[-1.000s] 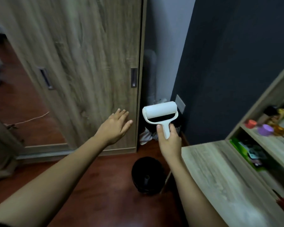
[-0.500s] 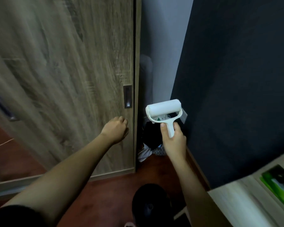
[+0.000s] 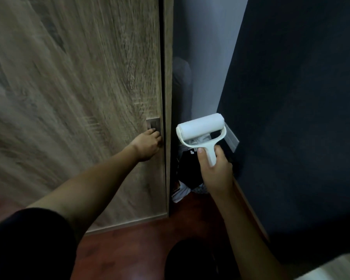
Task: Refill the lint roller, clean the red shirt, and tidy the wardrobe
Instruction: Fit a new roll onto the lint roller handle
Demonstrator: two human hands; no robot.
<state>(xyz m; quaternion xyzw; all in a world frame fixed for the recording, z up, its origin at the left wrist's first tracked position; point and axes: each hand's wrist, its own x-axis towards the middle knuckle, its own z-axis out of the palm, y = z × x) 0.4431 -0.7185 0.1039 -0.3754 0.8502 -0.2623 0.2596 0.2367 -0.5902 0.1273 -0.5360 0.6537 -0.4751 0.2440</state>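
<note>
Lint roller [image 3: 200, 128], white, upright at centre of frame, gripped round its stem by right hand [image 3: 215, 170]. Left hand [image 3: 148, 145] just left of it, fingers hooked in metal pull [image 3: 154, 124] of wardrobe door [image 3: 79, 98]. Likely step: opening wardrobe for red shirt, not in view. Next: steady sideways drag leftward.

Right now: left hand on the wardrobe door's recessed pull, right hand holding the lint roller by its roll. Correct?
Not quite. In the head view the right hand grips the lint roller by its white handle, not the roll; the roll stands free above the fist. The rest holds: the left hand is on the recessed pull of the wardrobe door.
</note>
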